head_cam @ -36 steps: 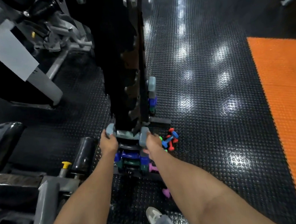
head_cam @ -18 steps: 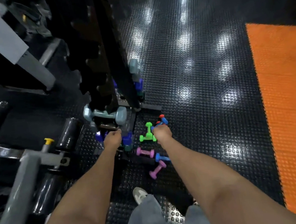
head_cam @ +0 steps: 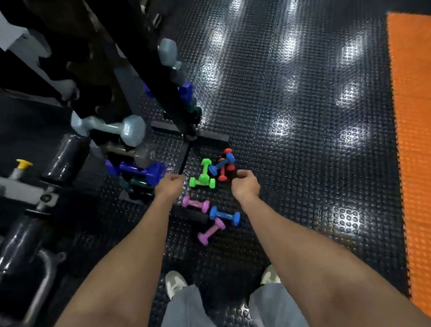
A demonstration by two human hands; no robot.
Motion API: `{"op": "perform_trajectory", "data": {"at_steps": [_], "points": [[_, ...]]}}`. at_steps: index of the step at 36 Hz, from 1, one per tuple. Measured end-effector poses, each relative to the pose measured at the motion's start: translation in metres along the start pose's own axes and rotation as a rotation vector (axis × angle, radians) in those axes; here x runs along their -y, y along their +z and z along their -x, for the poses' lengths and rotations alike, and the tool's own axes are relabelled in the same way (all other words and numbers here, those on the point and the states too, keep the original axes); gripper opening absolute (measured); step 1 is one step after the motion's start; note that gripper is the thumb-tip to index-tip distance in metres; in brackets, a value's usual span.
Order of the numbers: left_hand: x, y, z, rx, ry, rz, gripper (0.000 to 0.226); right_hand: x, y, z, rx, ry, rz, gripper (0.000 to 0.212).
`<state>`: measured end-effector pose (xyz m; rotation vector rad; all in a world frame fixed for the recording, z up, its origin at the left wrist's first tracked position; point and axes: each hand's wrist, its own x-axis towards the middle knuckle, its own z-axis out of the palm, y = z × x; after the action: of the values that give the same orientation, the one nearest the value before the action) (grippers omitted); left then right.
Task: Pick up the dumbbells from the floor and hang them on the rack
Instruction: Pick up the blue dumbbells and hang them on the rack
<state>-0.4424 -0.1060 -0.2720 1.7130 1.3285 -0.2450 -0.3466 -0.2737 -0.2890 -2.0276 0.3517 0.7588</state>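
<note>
The floor [head_cam: 298, 128] is where the small dumbbells are scattered, presumably waiting to be hung. The rack [head_cam: 146, 72], up and left of the hands, is already loaded with a grey dumbbell [head_cam: 110, 126] and a blue one [head_cam: 140, 170]. Between the hands a green dumbbell [head_cam: 202, 175] is seen; two pink ones [head_cam: 195, 204] and a blue one [head_cam: 225, 215] lie just below them. The left hand [head_cam: 170, 185] and right hand [head_cam: 246, 184] are loosely curled, and nothing is held or touched; the right hovers beside a red-and-blue pair [head_cam: 223, 163].
</note>
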Motion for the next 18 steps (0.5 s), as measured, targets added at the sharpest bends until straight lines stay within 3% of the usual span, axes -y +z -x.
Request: {"op": "perform_trajectory", "data": {"at_steps": [13, 18], "points": [[0.124, 0.175, -0.168, 0.084, 0.008, -0.138, 0.034, -0.192, 0.099, -0.173, -0.091, 0.140, -0.099, 0.034], [0.182, 0.244, -0.247, 0.102, 0.024, -0.091, 0.024, -0.269, 0.138, -0.247, -0.161, 0.176, -0.130, 0.036]]}}
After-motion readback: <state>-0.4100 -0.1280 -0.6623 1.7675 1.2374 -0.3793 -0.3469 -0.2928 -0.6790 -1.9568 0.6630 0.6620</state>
